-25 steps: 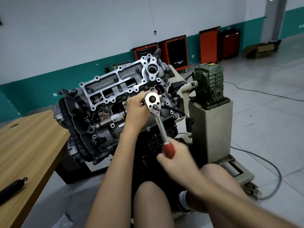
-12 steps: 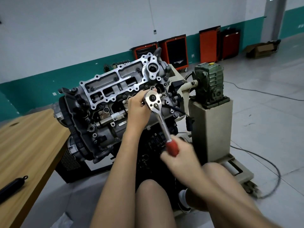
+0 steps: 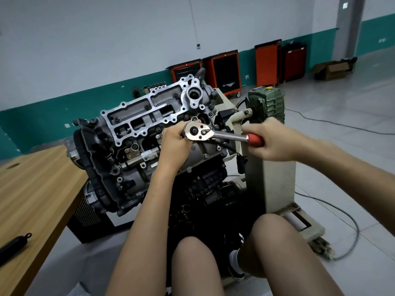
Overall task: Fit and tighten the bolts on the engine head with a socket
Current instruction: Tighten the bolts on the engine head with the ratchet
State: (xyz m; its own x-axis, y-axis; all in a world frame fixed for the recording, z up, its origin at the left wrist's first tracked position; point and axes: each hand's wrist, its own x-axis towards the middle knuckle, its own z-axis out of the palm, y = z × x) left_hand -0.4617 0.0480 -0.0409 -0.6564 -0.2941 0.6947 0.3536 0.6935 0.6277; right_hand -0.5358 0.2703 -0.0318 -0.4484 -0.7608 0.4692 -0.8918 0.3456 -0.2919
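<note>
Tightening step in hand. My left hand cups the ratchet head against the engine head; the socket and bolt are hidden beneath. My right hand grips the red handle. Next stroke requires a square, seated socket.

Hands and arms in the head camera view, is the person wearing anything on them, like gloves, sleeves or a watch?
No. The left hand and right hand are bare, without gloves. The left forearm and right forearm show no sleeve within the frame, and no watch, ring or wristband is visible.
</note>
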